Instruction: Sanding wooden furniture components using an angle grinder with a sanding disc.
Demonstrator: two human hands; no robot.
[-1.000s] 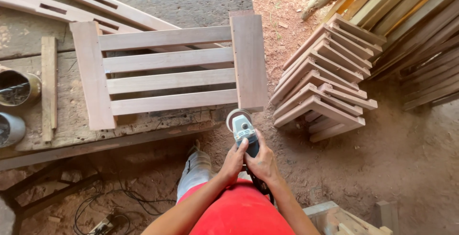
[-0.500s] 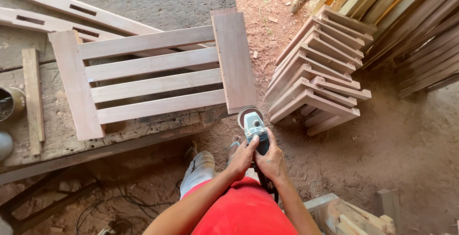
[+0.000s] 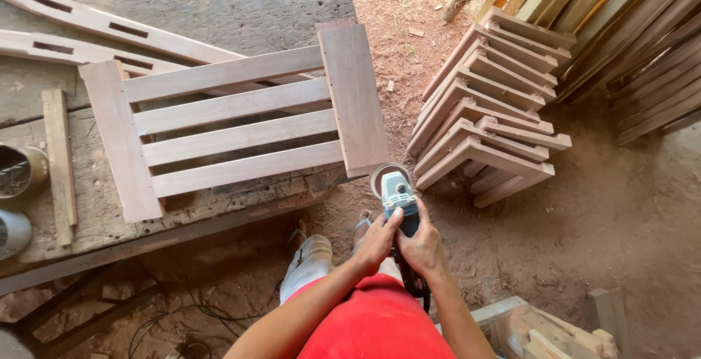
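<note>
Gripping the angle grinder (image 3: 394, 192) with both the left hand (image 3: 378, 241) and the right hand (image 3: 422, 246) closed round its body steadies the disc, apparently just clear of the slatted frame (image 3: 234, 129) overhanging the workbench (image 3: 95, 213) edge.

Bright daylight, soft shadows, sharp, slight wide-angle distortion

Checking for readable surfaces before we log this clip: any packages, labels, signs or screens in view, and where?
Label: a small pale patch on top of the grey-and-teal sander, held in both hands below the slatted wooden frame; too small to make out.
No packages, signs or screens show.
</note>
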